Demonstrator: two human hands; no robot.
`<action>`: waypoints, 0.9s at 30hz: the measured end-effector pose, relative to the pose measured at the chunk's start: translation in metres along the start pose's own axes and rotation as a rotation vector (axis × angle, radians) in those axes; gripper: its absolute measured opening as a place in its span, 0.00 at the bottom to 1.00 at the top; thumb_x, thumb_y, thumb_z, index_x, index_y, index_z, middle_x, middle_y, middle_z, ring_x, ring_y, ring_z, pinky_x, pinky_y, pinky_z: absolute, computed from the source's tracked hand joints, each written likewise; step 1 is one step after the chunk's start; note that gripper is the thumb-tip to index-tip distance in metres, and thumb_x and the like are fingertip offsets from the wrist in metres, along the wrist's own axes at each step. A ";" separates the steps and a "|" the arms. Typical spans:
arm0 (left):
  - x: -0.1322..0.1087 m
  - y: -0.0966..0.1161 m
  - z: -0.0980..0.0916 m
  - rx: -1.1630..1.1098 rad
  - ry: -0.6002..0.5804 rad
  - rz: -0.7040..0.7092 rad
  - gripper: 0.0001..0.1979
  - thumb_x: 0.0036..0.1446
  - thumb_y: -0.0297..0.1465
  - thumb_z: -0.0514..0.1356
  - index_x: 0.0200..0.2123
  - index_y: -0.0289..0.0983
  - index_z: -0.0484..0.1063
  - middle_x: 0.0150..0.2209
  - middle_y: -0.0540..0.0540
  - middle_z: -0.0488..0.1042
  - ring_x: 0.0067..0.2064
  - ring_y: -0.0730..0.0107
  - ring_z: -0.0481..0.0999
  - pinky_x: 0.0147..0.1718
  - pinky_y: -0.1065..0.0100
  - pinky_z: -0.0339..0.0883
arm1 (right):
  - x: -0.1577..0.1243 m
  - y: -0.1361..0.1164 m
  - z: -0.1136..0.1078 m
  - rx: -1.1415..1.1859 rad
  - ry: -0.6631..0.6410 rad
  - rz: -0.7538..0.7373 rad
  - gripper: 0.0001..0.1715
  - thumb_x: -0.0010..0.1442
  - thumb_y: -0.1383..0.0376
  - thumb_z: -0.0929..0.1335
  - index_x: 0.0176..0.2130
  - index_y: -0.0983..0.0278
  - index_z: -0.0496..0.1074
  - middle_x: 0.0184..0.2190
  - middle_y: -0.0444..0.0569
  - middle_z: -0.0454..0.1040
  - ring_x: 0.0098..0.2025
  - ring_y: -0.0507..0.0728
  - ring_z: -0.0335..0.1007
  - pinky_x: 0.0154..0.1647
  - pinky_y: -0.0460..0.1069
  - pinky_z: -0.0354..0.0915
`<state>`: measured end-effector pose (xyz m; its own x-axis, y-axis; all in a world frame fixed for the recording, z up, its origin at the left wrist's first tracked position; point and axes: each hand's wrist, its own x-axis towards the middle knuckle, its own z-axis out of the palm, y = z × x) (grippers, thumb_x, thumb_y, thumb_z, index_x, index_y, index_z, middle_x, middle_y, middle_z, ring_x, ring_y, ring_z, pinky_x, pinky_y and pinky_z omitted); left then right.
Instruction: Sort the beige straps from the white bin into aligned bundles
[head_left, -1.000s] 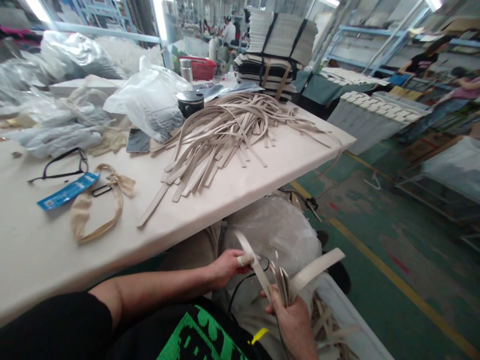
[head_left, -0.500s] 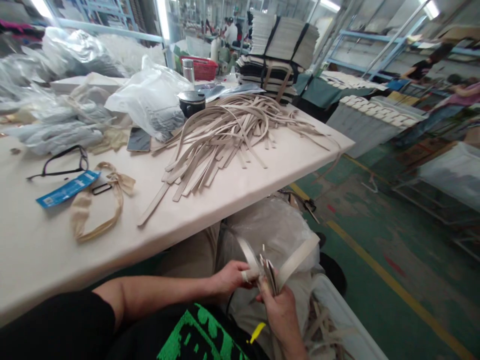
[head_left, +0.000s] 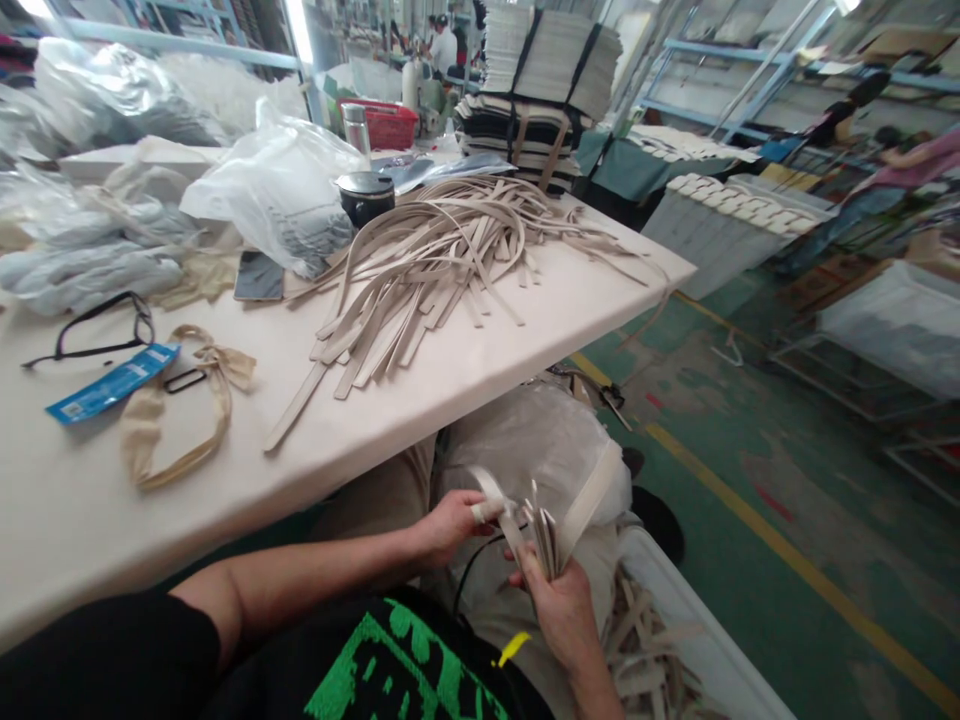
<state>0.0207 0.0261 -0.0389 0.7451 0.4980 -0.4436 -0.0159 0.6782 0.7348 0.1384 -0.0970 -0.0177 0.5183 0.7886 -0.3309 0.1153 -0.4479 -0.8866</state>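
Over my lap, my right hand (head_left: 561,605) is closed round a bundle of beige straps (head_left: 546,540), their ends fanning upward. One wide strap (head_left: 592,500) leans out to the right of the bundle. Another pale strap (head_left: 495,497), slightly blurred, bends out to the left. My left hand (head_left: 455,524) pinches at this left strap, with a light wrap round one finger. The fingertips are partly smeared by motion. On the table lies a large heap of similar beige straps (head_left: 427,260).
The pale table (head_left: 420,420) ends just beyond my lap. Glasses (head_left: 97,335), a blue packet (head_left: 112,383), a tan fabric loop (head_left: 180,460) and a dark lidded cup (head_left: 366,198) lie on it. A white bin (head_left: 705,625) holding straps stands at my right.
The view has shifted a little, so the table things sit further left. My left hand has moved slightly up and away from the bundle; my right hand keeps its hold.
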 end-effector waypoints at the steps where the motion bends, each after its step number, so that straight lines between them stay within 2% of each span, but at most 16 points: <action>1: 0.002 0.004 -0.003 -0.022 0.032 -0.008 0.23 0.42 0.45 0.70 0.32 0.29 0.79 0.30 0.42 0.75 0.33 0.68 0.70 0.37 0.69 0.62 | -0.002 0.002 -0.002 0.014 -0.004 0.016 0.35 0.55 0.48 0.69 0.53 0.68 0.70 0.31 0.52 0.79 0.25 0.58 0.75 0.28 0.49 0.71; 5: 0.006 0.011 -0.010 -0.087 0.097 -0.053 0.26 0.38 0.46 0.72 0.33 0.30 0.79 0.32 0.41 0.76 0.35 0.68 0.70 0.37 0.70 0.61 | -0.009 0.006 -0.005 0.057 0.002 0.037 0.38 0.54 0.46 0.68 0.56 0.66 0.68 0.31 0.51 0.79 0.26 0.57 0.75 0.28 0.49 0.72; 9: 0.000 -0.003 -0.002 0.013 -0.012 -0.050 0.25 0.41 0.47 0.70 0.32 0.29 0.79 0.29 0.43 0.75 0.32 0.70 0.69 0.35 0.70 0.60 | -0.005 -0.002 0.003 0.033 0.044 0.019 0.34 0.54 0.48 0.68 0.52 0.68 0.71 0.27 0.50 0.78 0.22 0.56 0.72 0.24 0.48 0.70; 12: -0.004 -0.009 0.002 0.077 -0.056 -0.036 0.24 0.43 0.48 0.68 0.29 0.29 0.78 0.27 0.44 0.74 0.31 0.70 0.69 0.35 0.69 0.60 | 0.000 -0.007 0.007 0.073 0.057 -0.015 0.32 0.54 0.49 0.69 0.50 0.68 0.73 0.29 0.50 0.78 0.23 0.56 0.73 0.25 0.48 0.71; 15: -0.002 -0.002 -0.002 0.024 0.001 -0.028 0.24 0.42 0.47 0.69 0.30 0.29 0.78 0.29 0.44 0.75 0.31 0.71 0.70 0.34 0.70 0.61 | 0.002 -0.005 0.001 0.134 0.063 -0.016 0.32 0.54 0.50 0.70 0.52 0.66 0.71 0.32 0.51 0.78 0.25 0.57 0.74 0.26 0.49 0.72; 18: 0.000 0.011 -0.010 -0.118 0.054 -0.104 0.25 0.37 0.45 0.73 0.32 0.30 0.77 0.31 0.43 0.76 0.32 0.71 0.72 0.35 0.71 0.62 | 0.002 0.003 -0.011 0.143 0.129 -0.017 0.31 0.54 0.51 0.70 0.52 0.65 0.71 0.35 0.52 0.78 0.22 0.54 0.71 0.25 0.49 0.71; 21: -0.005 0.018 -0.013 -0.189 0.016 -0.202 0.25 0.37 0.44 0.73 0.33 0.30 0.76 0.32 0.42 0.76 0.33 0.70 0.75 0.34 0.71 0.64 | 0.004 0.009 -0.019 0.153 0.188 -0.066 0.27 0.56 0.54 0.70 0.51 0.64 0.72 0.41 0.53 0.78 0.19 0.49 0.64 0.23 0.46 0.67; 23: -0.011 0.017 -0.011 -0.185 -0.032 -0.257 0.25 0.38 0.44 0.73 0.33 0.30 0.76 0.31 0.42 0.76 0.32 0.70 0.75 0.33 0.71 0.64 | 0.007 0.008 -0.017 0.136 0.114 -0.082 0.25 0.56 0.55 0.69 0.51 0.63 0.73 0.40 0.51 0.78 0.20 0.48 0.62 0.22 0.45 0.65; 24: -0.015 0.015 -0.009 -0.182 -0.061 -0.288 0.24 0.39 0.44 0.73 0.33 0.30 0.75 0.31 0.42 0.76 0.32 0.70 0.75 0.33 0.71 0.64 | 0.008 0.006 -0.015 0.127 0.050 -0.084 0.25 0.56 0.55 0.69 0.51 0.62 0.73 0.39 0.50 0.78 0.21 0.50 0.64 0.23 0.45 0.65; 27: -0.026 0.009 -0.004 -0.184 -0.157 -0.386 0.23 0.41 0.43 0.72 0.33 0.30 0.75 0.31 0.42 0.76 0.31 0.70 0.75 0.33 0.70 0.65 | 0.012 -0.001 -0.002 0.166 -0.152 -0.101 0.24 0.55 0.55 0.70 0.50 0.61 0.75 0.39 0.51 0.78 0.33 0.56 0.72 0.33 0.48 0.69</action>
<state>-0.0017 0.0217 -0.0230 0.8114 0.1117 -0.5737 0.1751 0.8900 0.4210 0.1464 -0.0882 -0.0204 0.3764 0.8858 -0.2714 0.0131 -0.2980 -0.9545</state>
